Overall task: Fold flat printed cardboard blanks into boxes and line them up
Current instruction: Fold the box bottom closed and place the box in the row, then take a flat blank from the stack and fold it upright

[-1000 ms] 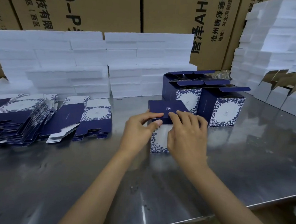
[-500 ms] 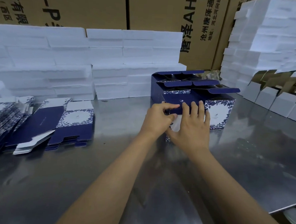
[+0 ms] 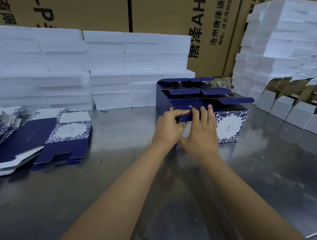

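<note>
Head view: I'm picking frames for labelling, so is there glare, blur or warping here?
Head view: ceiling light glares off the steel table; the foam stacks at the right edge are smeared; wide-angle warping bends the edges; the hands and box are sharp.

We see a navy box (image 3: 182, 110) with a small white emblem on its lid. The neighbouring box (image 3: 231, 124) shows a white panel framed in blue floral print. The flat blanks (image 3: 60, 132) repeat that navy and floral white. Behind them, the foam blocks (image 3: 109, 61) are plain white and the cartons (image 3: 160, 10) brown with black lettering, on the silver-grey table (image 3: 131, 192).
</note>
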The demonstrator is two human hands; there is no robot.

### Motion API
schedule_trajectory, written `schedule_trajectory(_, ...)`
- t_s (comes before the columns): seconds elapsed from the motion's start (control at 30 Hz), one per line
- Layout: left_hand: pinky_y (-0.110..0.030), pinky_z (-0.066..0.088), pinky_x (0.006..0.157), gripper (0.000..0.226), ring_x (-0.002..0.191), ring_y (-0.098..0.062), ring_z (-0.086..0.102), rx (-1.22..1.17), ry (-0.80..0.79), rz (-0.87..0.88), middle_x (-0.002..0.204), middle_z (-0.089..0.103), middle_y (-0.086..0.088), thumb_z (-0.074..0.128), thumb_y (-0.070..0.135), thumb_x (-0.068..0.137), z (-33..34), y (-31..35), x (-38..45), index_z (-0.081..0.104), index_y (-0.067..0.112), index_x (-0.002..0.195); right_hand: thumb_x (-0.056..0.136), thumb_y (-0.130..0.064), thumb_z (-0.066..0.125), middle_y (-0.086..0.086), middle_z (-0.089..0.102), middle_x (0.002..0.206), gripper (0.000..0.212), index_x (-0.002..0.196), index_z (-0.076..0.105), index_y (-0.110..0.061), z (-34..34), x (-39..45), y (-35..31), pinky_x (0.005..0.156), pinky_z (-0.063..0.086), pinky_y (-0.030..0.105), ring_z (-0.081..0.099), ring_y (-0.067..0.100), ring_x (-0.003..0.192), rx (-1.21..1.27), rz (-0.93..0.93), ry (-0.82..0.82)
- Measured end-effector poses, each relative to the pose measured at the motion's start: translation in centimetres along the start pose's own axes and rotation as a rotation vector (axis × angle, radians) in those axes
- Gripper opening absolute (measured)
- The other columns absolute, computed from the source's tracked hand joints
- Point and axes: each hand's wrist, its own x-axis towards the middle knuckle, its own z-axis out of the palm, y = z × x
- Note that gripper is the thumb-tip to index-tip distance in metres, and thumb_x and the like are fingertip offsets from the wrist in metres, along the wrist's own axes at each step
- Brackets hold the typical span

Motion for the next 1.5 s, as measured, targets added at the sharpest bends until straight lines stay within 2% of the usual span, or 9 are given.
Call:
schedule_trajectory(0.23,-0.043,0.047,0.109,0.058,0.136,-0.023,0.051,-0.026,-0.077,-0.015,0.149,0.051,-0.006,0.060,0.005,0.097,-0.3,-0.2,-1.3,0.050,0.037,0.144,0.095,-0.044,0.055,0.016,0.001,0.171,0.089,0.162,0.010,-0.006,0.5,-0.3,-0.4,0.129,0.001,0.042,-0.013,0.027,0.158,-0.005,0.019,-0.014)
schedule_trajectory(0.37,-0.040,0.057,0.093,0.078,0.094,0.004,0.064,-0.208,-0.095,-0.233,0.144,0.049,0.006,0.057,0.028,0.101,-0.3,-2.7,-5.4,0.005,0.052,0.154,0.096,-0.049,0.059,0.013,-0.022,0.168,0.108,0.159,-0.019,-0.007,0.2,-1.6,-1.1,0.128,-0.005,0.039,-0.020,0.027,0.156,-0.074,0.024,-0.048)
schedule_trajectory(0.47,-0.032,0.046,0.106,0.074,0.117,-0.007,0.059,-0.233,-0.080,-0.334,0.146,0.050,-0.002,0.057,0.028,0.101,-0.8,-4.0,-6.8,0.011,0.035,0.159,0.096,-0.052,0.059,0.013,-0.026,0.167,0.113,0.157,-0.024,-0.006,-0.2,-3.3,-1.8,0.127,-0.011,0.037,-0.023,0.026,0.155,-0.092,-0.005,-0.039)
schedule_trajectory(0.6,-0.029,0.044,0.105,0.064,0.129,-0.020,0.055,-0.204,-0.088,-0.311,0.151,0.046,-0.008,0.053,0.011,0.101,-2.6,-4.4,-8.2,0.023,0.024,0.156,0.096,-0.019,0.057,0.009,-0.031,0.165,0.097,0.161,-0.015,-0.010,-0.2,-6.4,-4.3,0.125,-0.014,0.032,-0.027,0.021,0.154,-0.006,-0.195,-0.079)
schedule_trajectory(0.73,-0.010,0.048,0.072,0.055,0.086,-0.011,0.066,-0.186,0.103,-0.314,0.106,0.066,0.004,0.054,0.008,0.096,-5.7,-4.9,-9.8,0.036,0.023,0.146,0.092,-0.018,0.055,0.004,-0.005,0.172,0.084,0.164,0.011,-0.015,0.6,-9.1,-8.6,0.127,0.010,0.033,-0.003,0.017,0.159,0.261,-0.301,-0.286)
schedule_trajectory(0.87,-0.030,0.048,0.076,0.052,0.082,-0.015,0.062,-0.073,0.363,-0.292,0.089,0.061,0.008,0.048,-0.004,0.087,-10.9,-6.5,-10.9,0.047,0.024,0.131,0.094,-0.018,0.054,0.005,0.058,0.143,0.055,0.148,0.043,-0.017,1.9,-10.1,-13.2,0.101,0.046,0.035,0.053,0.027,0.132,0.536,-0.191,-0.480)
schedule_trajectory(1.07,-0.036,0.035,0.085,0.040,0.101,-0.024,0.050,0.369,0.623,-0.136,0.096,0.059,0.002,0.049,-0.005,0.080,-19.6,-9.9,-10.9,0.059,0.017,0.112,0.092,-0.048,0.065,0.004,0.063,0.135,0.066,0.147,0.050,-0.015,6.1,-9.1,-19.8,0.107,0.037,0.033,0.042,0.025,0.133,0.575,-0.068,-0.488)
schedule_trajectory(1.27,-0.049,0.030,0.100,0.044,0.120,-0.038,0.046,0.642,0.877,-0.349,0.126,0.056,-0.020,0.056,0.002,0.079,-26.8,-12.3,-10.6,0.060,0.008,0.122,0.078,-0.080,0.056,-0.005,0.063,0.131,0.070,0.124,0.062,-0.028,9.3,-6.5,-23.4,0.090,0.025,0.033,0.042,0.023,0.128,0.457,-0.077,-0.469)
schedule_trajectory(1.5,-0.050,0.027,0.108,0.062,0.134,-0.040,0.032,0.661,0.701,-0.641,0.147,0.039,-0.024,0.068,0.031,0.084,-29.7,-14.4,-11.4,0.046,0.004,0.135,0.082,-0.061,0.062,-0.021,0.060,0.100,0.037,0.111,0.064,-0.037,9.6,-5.0,-24.1,0.087,0.019,0.028,0.045,0.013,0.115,0.549,-0.082,-0.475)
